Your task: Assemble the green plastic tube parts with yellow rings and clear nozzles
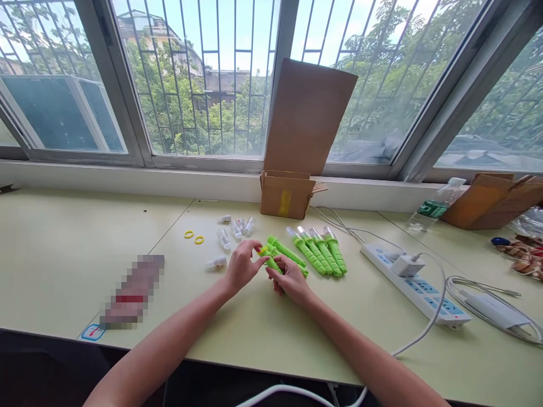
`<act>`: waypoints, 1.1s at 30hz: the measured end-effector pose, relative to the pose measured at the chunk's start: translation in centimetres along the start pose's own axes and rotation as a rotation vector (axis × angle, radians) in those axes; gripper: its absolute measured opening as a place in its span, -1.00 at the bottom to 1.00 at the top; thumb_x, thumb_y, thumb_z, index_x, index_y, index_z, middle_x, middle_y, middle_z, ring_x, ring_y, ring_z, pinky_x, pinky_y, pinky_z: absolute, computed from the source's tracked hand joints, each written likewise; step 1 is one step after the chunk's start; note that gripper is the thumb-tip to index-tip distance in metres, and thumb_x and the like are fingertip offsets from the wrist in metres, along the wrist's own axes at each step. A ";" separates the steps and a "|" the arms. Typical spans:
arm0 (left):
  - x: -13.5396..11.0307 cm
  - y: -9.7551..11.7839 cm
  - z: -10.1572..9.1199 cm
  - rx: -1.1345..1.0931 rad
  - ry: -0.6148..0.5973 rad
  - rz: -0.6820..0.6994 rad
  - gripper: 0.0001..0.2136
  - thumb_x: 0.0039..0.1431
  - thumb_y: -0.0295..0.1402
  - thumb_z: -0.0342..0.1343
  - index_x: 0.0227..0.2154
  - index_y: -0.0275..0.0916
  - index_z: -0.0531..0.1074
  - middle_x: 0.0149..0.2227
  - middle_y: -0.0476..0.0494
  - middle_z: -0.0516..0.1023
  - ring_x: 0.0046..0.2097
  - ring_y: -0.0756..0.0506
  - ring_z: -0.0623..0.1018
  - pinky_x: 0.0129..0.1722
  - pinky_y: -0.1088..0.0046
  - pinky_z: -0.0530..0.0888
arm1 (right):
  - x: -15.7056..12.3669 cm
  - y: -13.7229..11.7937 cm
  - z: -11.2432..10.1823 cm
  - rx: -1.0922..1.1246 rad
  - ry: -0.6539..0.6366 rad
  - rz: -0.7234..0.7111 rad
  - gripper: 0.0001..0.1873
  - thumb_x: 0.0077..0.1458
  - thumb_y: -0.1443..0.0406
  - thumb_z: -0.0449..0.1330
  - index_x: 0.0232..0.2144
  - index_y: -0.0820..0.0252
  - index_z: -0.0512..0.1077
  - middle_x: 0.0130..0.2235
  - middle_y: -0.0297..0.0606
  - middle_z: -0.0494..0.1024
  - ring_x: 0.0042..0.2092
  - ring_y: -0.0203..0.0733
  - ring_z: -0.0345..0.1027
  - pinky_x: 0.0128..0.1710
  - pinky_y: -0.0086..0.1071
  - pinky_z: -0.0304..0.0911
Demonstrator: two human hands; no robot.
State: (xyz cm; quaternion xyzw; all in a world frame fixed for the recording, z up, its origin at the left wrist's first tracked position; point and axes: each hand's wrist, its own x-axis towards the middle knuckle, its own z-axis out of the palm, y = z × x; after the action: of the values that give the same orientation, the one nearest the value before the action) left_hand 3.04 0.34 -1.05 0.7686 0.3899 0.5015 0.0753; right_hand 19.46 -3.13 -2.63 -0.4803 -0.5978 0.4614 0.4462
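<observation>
My right hand (291,280) is closed around a green ribbed plastic tube (274,264), holding it tilted just above the table. At its upper end sits a yellow ring (263,250), pinched between the thumb and fingers of my left hand (244,265). Just behind, more green tubes (286,249) without caps lie partly hidden by my right hand. To the right, several green tubes with clear caps (316,253) lie side by side. Left of my hands are several loose clear plastic caps (224,238), one cap (216,263) apart from the others. Two yellow rings (199,239) lie farther left.
An open cardboard box (282,195) stands against the window sill. At right are a white power strip (418,285) with cables, a coiled charger cable (494,308), a water bottle (436,204) and another carton (487,200). A blurred object (133,291) lies at left.
</observation>
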 end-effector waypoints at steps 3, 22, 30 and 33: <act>0.1 0.0 0.0 0.001 -0.003 0.002 -0.78 0.01 -0.36 0.26 -0.30 -0.20 0.36 -0.35 -0.01 0.49 -0.43 0.01 0.38 -0.40 0.46 0.39 | 0.1 0.1 0.0 0.020 -0.010 -0.002 -0.56 -0.05 -0.02 0.23 -0.29 0.15 0.25 -0.50 -0.41 0.43 -0.65 -0.33 0.27 -0.77 -0.48 0.13; 0.3 0.1 -0.2 0.008 -0.012 0.021 -0.79 0.03 -0.34 0.24 -0.29 -0.19 0.35 -0.35 -0.02 0.48 -0.39 -0.02 0.41 -0.37 0.44 0.40 | 0.1 0.1 -0.2 0.041 -0.041 -0.002 -0.48 -0.06 -0.09 0.21 -0.24 0.17 0.28 -0.44 -0.34 0.49 -0.64 -0.35 0.27 -0.74 -0.48 0.11; 0.4 0.3 -0.4 -0.006 -0.063 0.063 -0.78 0.05 -0.41 0.21 -0.23 -0.19 0.33 -0.27 -0.06 0.49 -0.29 -0.06 0.44 -0.31 0.40 0.42 | 0.0 -0.1 -0.2 0.028 -0.060 -0.040 -0.50 0.01 -0.11 0.14 -0.23 0.16 0.29 -0.42 -0.34 0.50 -0.63 -0.36 0.27 -0.69 -0.46 0.16; 0.4 0.3 -0.4 0.001 -0.059 0.063 -0.80 0.09 -0.40 0.19 -0.23 -0.19 0.33 -0.27 -0.08 0.49 -0.27 -0.07 0.45 -0.30 0.39 0.42 | 0.0 -0.2 -0.1 0.015 -0.082 -0.069 -0.53 0.05 -0.10 0.10 -0.25 0.16 0.29 -0.43 -0.35 0.46 -0.64 -0.38 0.24 -0.71 -0.47 0.12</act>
State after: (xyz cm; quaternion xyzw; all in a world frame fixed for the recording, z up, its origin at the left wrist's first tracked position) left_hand 2.97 0.28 -0.45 0.7950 0.3634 0.4805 0.0705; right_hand 19.52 -3.18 -2.39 -0.4368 -0.6283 0.4695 0.4405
